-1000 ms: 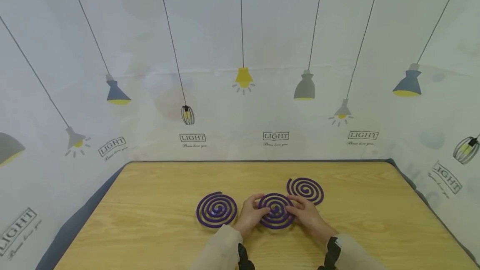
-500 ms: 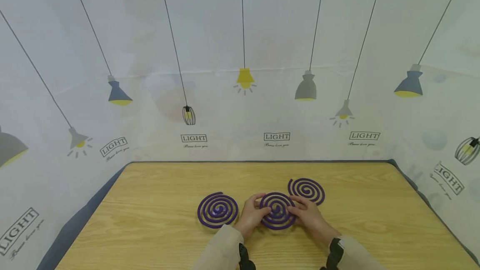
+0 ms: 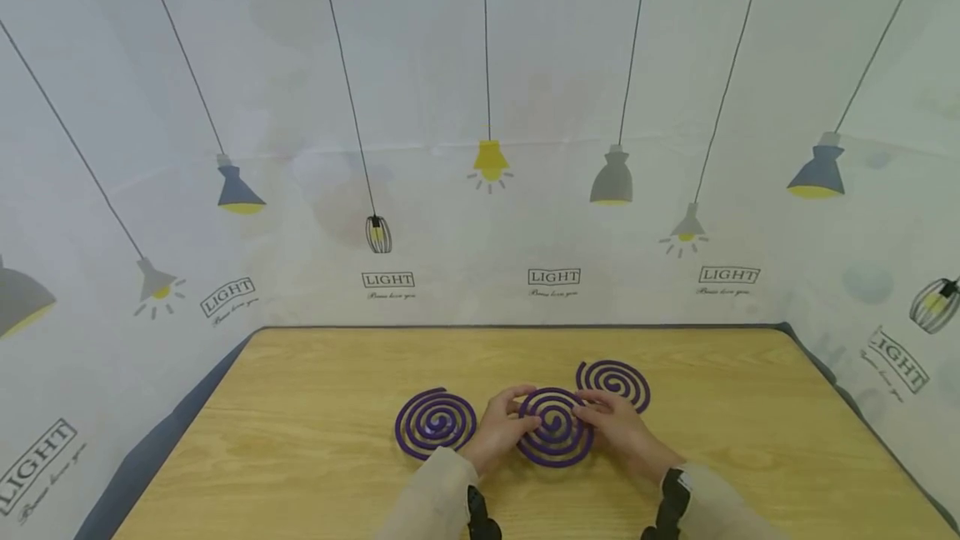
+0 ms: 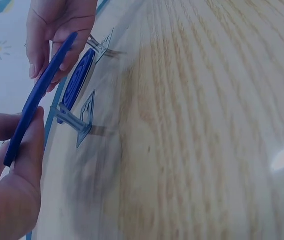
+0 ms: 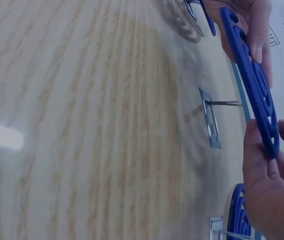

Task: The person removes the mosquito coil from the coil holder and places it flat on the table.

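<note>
1 purple coil [image 4: 33, 99] between fingers [image 4: 30, 150]

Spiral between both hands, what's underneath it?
A metal stand on the wooden table shows below in the wrist views; in the head view, the spiral hides it.

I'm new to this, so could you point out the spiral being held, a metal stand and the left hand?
Held spiral [image 3: 554, 422]: head view, its coiled centre.
Metal stand [image 5: 210, 120]: right wrist view, its flat plate.
Left hand [image 3: 493, 432]: head view, the back of the hand.
</note>
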### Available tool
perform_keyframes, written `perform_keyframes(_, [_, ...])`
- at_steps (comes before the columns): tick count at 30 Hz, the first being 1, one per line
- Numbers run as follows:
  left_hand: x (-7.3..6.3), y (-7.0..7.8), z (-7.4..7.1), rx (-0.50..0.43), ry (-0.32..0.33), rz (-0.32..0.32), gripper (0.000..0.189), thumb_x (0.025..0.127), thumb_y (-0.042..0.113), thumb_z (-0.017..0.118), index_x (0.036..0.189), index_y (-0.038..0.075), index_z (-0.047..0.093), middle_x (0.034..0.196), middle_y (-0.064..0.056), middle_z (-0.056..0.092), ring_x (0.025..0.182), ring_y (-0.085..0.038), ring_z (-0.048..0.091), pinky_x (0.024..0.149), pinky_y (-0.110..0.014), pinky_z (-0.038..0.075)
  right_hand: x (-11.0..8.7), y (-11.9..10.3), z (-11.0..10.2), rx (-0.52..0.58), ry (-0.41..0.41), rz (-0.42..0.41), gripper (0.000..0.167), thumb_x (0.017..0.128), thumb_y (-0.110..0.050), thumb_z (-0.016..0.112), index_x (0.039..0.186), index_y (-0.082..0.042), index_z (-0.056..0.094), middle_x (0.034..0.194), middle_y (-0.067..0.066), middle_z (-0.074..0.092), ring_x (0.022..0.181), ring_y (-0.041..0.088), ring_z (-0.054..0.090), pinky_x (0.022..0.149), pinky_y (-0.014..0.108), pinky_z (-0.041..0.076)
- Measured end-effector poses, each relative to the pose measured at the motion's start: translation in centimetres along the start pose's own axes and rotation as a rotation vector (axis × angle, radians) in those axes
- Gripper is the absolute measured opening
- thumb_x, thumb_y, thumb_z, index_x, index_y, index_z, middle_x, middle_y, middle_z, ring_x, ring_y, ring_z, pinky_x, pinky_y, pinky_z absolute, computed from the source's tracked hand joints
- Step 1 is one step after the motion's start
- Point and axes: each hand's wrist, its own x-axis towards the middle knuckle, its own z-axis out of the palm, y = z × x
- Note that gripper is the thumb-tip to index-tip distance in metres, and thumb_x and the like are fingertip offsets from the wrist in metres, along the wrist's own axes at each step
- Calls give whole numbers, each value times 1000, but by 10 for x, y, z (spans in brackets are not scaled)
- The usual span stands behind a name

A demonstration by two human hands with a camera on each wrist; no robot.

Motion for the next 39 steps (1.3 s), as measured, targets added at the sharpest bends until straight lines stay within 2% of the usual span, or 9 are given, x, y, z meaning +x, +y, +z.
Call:
perform_keyframes(5, [0, 1, -6, 18, -28, 4, 45, 80, -3, 58, 124, 0, 47, 96, -14, 58, 79, -18, 59, 69, -30, 50, 1, -6, 4, -70, -19, 19, 39, 87, -18, 55, 118, 5, 51, 99, 10, 61, 83, 17, 59, 71, 31, 50])
perform_keyframes(13, [2, 4, -14, 42, -11, -11, 50, 81, 4, 62, 127, 1, 45, 94, -12, 61, 79, -17, 59, 71, -31, 49, 5, -9, 5, -92, -36, 45, 37, 88, -17, 54, 120, 2, 50, 107, 12, 58, 84, 16, 57, 71, 33, 49])
perform_keyframes(21, [6, 1, -13, -100, 55, -50, 52, 82, 13, 63, 129, 2, 43, 96, -8, 63, 79, -15, 60, 71, -29, 49, 9, -7, 7, 20, -4, 78, 37, 88, -11, 53, 120, 5, 47, 104, 12, 57, 81, 15, 58, 70, 29, 49])
perform_keyframes(28, [13, 0, -12, -176, 137, -48, 48, 83, 15, 62, 127, 2, 46, 90, -5, 63, 73, -10, 58, 66, -25, 48, 15, -10, 8, 103, -12, 13, 42, 88, -9, 52, 124, 9, 41, 92, 6, 60, 77, 10, 57, 67, 24, 48])
perform_keyframes(32, [16, 0, -9, -238, 149, -40, 46, 83, 13, 62, 125, 2, 48, 90, -5, 62, 74, -10, 58, 67, -25, 50, 15, -14, 5, 131, 12, 12, 41, 89, -9, 51, 125, 7, 39, 94, 7, 60, 77, 10, 57, 66, 25, 49])
perform_keyframes(36, [17, -2, -6, -300, 157, -26, 47, 82, 11, 62, 125, -1, 46, 97, -9, 62, 81, -15, 60, 72, -29, 51, 15, -18, 3, 120, 49, 37, 43, 90, -13, 50, 128, 4, 38, 102, 9, 55, 79, 10, 57, 68, 26, 49])
perform_keyframes(39, [17, -4, -4, -338, 154, -9, 48, 83, 12, 61, 125, -4, 44, 103, -14, 61, 87, -19, 61, 77, -33, 50, 19, -22, 4, 120, 73, 42, 44, 90, -14, 51, 129, 2, 37, 101, 9, 54, 78, 10, 56, 69, 26, 49])
